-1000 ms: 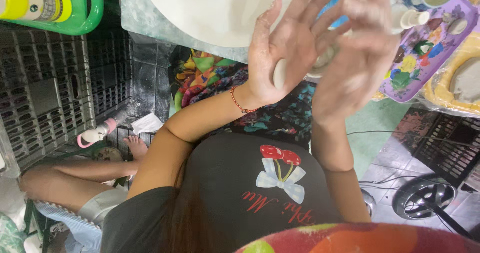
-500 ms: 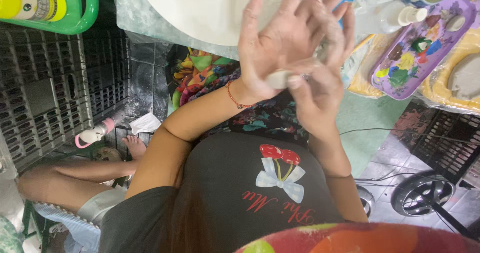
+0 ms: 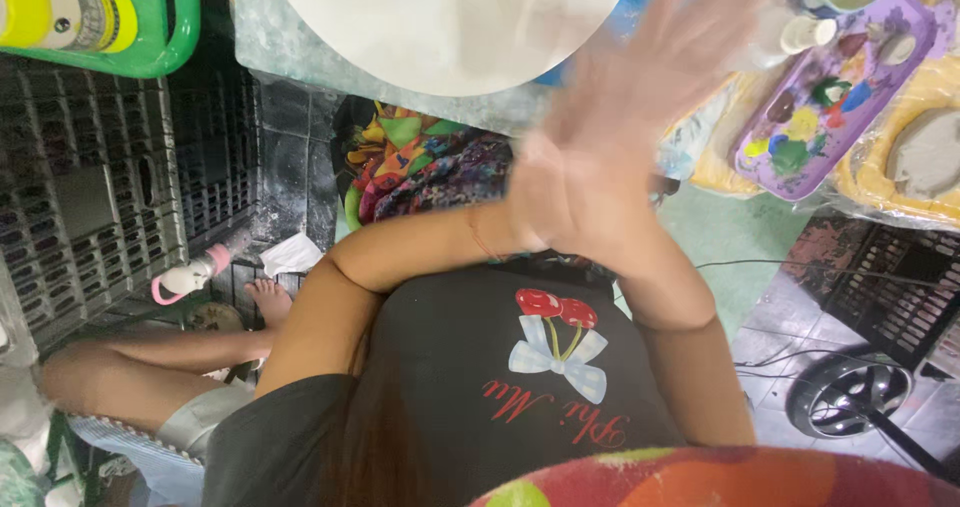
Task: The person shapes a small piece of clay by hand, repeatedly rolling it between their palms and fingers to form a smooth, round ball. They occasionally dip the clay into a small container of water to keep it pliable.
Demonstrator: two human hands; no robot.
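Far left, a green tray (image 3: 150,52) sits up top with a yellow bottle (image 3: 65,12) lying in it, and a black plastic crate (image 3: 90,197) stands beneath. Moving in, a round white slab (image 3: 450,22) rests on the marbled table edge (image 3: 300,62), with a bundle of bright patterned cloth (image 3: 420,167) below it. Now the centre: both palms pressed flat together, fingers stretched out and pointing up to the right, all of it smeared by motion. The left hand (image 3: 560,192) faces the camera; the right hand (image 3: 665,77) lies behind it. Whether anything sits between the palms, I cannot tell. Right of them, a purple paint palette (image 3: 835,92) with coloured blobs sits near the fingertips, a grey clay disc (image 3: 925,152) on yellow just beyond.
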